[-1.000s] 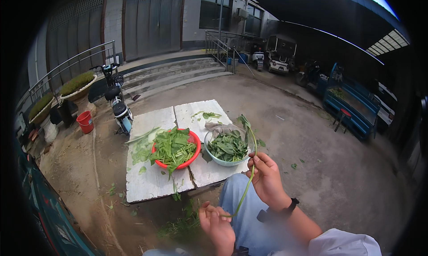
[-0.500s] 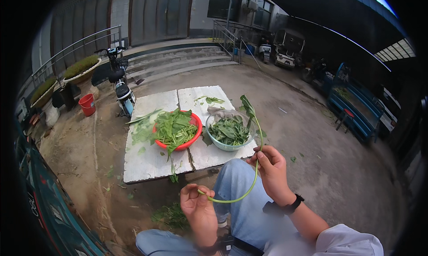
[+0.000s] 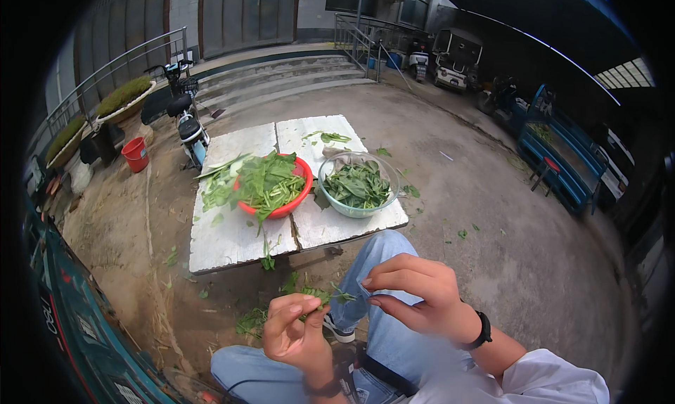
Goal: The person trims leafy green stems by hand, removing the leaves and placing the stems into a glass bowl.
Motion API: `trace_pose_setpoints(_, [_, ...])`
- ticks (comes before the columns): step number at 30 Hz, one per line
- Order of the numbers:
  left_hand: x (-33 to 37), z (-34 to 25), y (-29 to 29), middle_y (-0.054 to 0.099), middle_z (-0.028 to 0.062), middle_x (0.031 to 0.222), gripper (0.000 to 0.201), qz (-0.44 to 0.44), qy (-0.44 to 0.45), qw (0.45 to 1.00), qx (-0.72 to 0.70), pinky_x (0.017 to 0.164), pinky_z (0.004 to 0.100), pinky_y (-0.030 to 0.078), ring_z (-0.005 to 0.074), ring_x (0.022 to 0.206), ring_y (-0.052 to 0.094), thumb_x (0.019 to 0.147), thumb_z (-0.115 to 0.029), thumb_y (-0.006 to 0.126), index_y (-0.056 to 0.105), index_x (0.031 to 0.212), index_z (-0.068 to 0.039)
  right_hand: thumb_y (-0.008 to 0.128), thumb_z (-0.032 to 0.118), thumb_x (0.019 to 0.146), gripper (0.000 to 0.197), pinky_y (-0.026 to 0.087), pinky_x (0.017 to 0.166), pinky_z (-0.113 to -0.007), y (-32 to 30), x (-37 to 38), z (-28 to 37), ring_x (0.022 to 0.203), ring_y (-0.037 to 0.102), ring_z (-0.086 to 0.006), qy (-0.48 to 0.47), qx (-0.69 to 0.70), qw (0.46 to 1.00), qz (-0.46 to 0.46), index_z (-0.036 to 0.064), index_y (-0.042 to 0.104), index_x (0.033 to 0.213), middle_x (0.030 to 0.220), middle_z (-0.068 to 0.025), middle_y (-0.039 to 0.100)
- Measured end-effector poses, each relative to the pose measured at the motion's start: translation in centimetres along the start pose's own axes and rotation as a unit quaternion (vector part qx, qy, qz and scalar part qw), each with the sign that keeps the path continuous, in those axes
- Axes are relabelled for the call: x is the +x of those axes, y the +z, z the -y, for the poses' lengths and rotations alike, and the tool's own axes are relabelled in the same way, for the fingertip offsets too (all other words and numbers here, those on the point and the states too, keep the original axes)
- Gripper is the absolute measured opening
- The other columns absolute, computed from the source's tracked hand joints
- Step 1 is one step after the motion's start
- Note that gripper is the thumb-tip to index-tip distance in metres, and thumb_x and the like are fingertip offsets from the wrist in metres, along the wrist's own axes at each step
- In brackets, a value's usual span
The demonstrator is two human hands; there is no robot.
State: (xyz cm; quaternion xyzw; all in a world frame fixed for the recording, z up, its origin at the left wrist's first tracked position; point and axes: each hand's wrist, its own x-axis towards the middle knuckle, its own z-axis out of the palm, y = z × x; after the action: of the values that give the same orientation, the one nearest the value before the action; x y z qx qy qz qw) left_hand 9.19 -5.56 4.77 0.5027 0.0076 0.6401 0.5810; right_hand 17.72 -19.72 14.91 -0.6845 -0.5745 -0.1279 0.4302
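Low in front of my knees, my left hand (image 3: 297, 334) is closed in a pinch, with a leafy green stem (image 3: 325, 294) at its fingertips. How much of the stem lies behind the fingers is hidden. To its right, my right hand (image 3: 420, 297) has its thumb and fingers parted, and nothing shows between them. Beyond my hands, a red basin (image 3: 304, 190) heaped with leafy green stems (image 3: 271, 182) stands on a white board table (image 3: 228, 241). Beside it on the right is a clear bowl (image 3: 360, 211) of darker green leaves (image 3: 357, 184).
Loose stems (image 3: 330, 137) lie on the table's far part, and leaf scraps (image 3: 252, 323) litter the ground by my feet. An electric scooter (image 3: 190, 133) and a red bucket (image 3: 135, 155) stand at the left. A blue cargo tricycle (image 3: 562, 161) and a stool (image 3: 548, 166) are at the right.
The long curved stem that both hands held is no longer stretched between them. My right hand has let go and moved lower; the left holds a leafy piece. The view has tipped slightly downward.
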Motion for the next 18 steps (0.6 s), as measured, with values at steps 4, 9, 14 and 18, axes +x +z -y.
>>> trace_pose_setpoints(4, [0.2,-0.2,0.5,0.069,0.0126,0.084,0.035,0.024,0.064,0.997,0.034,0.064,0.0313,0.056,0.0233,0.076,0.066,0.074,0.008,0.078,0.060,0.100,-0.005,0.076,0.003,0.076,0.023,0.054,0.066,-0.033,1.3,1.1,0.9,0.081,0.066,-0.0259,-0.066,0.010,0.998,0.016,0.0030,0.068,0.098,0.092,-0.0086,0.066])
trace_pose_setpoints(9, [1.1,-1.8,0.2,0.072,0.0118,0.083,0.032,0.073,0.166,0.974,0.138,0.062,0.0306,0.056,0.0255,0.070,0.069,0.075,0.006,0.078,0.061,0.100,-0.005,0.074,0.004,0.077,0.021,0.052,0.064,-0.035,2.2,0.7,0.4,0.079,0.065,-0.0276,-0.076,0.046,0.996,0.026,0.0031,0.066,0.097,0.092,-0.0086,0.064])
trace_pose_setpoints(14, [1.6,-2.7,0.3,0.071,0.0111,0.080,0.027,0.108,0.232,0.946,0.201,0.061,0.0313,0.052,0.0260,0.069,0.067,0.078,0.004,0.077,0.061,0.098,-0.005,0.073,0.002,0.077,0.019,0.051,0.063,-0.035,1.9,0.5,0.4,0.079,0.064,-0.0273,-0.071,0.052,0.995,0.046,0.0026,0.065,0.094,0.091,-0.0089,0.064])
trace_pose_setpoints(18, [1.8,-2.8,-0.3,0.072,0.0102,0.080,0.022,0.130,0.249,0.932,0.228,0.058,0.0318,0.047,0.0255,0.068,0.066,0.078,0.004,0.077,0.063,0.093,-0.004,0.071,0.002,0.076,0.018,0.050,0.062,-0.035,2.3,0.6,0.4,0.078,0.063,-0.0267,-0.082,0.041,0.995,0.045,0.0023,0.064,0.092,0.089,-0.0088,0.062])
